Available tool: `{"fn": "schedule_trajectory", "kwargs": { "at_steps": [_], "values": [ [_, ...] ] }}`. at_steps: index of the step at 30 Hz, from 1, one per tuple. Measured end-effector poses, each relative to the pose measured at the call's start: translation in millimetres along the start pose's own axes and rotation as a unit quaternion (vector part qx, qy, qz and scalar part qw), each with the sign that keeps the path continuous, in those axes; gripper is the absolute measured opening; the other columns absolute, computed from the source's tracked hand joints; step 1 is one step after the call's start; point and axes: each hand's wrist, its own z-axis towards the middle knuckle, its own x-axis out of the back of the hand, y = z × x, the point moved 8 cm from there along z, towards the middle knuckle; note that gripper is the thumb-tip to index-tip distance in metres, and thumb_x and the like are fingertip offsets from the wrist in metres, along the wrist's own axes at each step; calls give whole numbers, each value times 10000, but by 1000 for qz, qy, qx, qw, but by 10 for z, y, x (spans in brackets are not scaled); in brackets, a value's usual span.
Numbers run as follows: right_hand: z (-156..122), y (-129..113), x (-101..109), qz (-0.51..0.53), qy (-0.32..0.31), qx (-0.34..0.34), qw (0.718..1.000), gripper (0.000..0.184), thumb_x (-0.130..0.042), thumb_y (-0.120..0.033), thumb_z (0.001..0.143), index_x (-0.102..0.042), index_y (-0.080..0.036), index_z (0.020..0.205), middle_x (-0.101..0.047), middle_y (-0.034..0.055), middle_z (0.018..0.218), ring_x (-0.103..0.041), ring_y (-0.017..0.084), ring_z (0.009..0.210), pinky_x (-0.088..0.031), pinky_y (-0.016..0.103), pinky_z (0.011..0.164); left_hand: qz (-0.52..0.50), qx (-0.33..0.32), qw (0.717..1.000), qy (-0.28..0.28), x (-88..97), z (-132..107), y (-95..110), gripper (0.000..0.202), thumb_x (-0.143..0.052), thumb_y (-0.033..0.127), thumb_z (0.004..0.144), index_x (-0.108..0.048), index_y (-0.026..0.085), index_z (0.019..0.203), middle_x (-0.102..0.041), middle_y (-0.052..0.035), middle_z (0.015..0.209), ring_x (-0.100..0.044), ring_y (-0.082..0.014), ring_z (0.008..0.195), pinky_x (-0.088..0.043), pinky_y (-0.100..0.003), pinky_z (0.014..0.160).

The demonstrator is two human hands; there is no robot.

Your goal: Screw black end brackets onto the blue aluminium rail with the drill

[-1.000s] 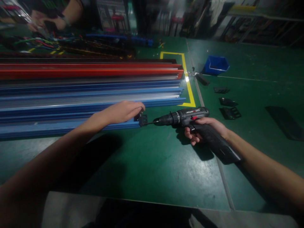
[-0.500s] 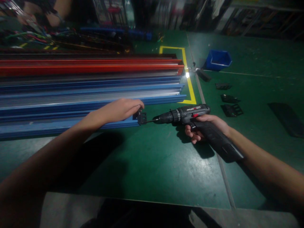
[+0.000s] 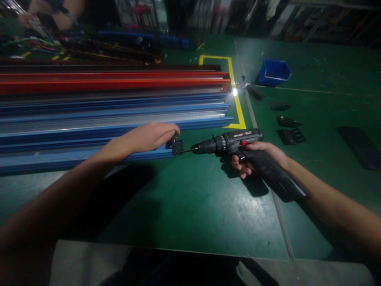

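Observation:
My right hand (image 3: 258, 157) is wrapped round the grip of a black cordless drill (image 3: 239, 142). Its long thin bit (image 3: 188, 150) points left and reaches a small black end cap (image 3: 177, 146). That end cap sits at the end of the nearest blue profile (image 3: 149, 155). My left hand (image 3: 154, 136) lies over this profile, its fingers bent round the end cap's upper side. The left fingertips are partly hidden.
Beyond lie more blue profiles (image 3: 202, 124) and orange-red ones (image 3: 178, 83). Yellow tape (image 3: 238, 109) marks the green table (image 3: 190, 206). On the right are a blue bin (image 3: 274, 73), loose black end caps (image 3: 290, 136) and a dark flat object (image 3: 358, 147). Another person's arm (image 3: 67, 18) is at the far left.
Both hands, the drill and the end cap hold almost the same places. The view has shifted very slightly.

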Motion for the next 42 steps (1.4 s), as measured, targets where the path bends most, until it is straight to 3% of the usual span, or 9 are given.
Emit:
{"fn": "schedule_trajectory", "kwargs": {
  "at_steps": [19,36,42],
  "values": [
    [6,13,22,27,-30,-17,999,431,-650,-413,932,-633,-57,1174,-745,146,1066,-725,199,860,-580,388,952,10,-4,1000,12,3,-11,-14,412,-333,392,1095,-688,214,1207,-743,-40,1089,-698,-185,930,-500,-290,840],
    [-6,-6,39,-4,20,-10,1000,405,-570,-435,960,-625,-91,1168,-738,116,1026,-722,203,855,-598,397,908,7,26,1000,-14,-3,-4,-26,427,-339,376,1075,-708,218,1219,-752,-50,1060,-692,-197,887,-508,-304,859],
    [-3,-8,19,-10,6,-6,1000,434,-591,-469,953,-634,-78,1137,-733,128,1016,-701,184,807,-592,379,904,0,39,999,-11,26,-11,-2,433,-347,397,1071,-711,213,1218,-756,-53,1053,-699,-202,892,-520,-315,885]
  ]
}}
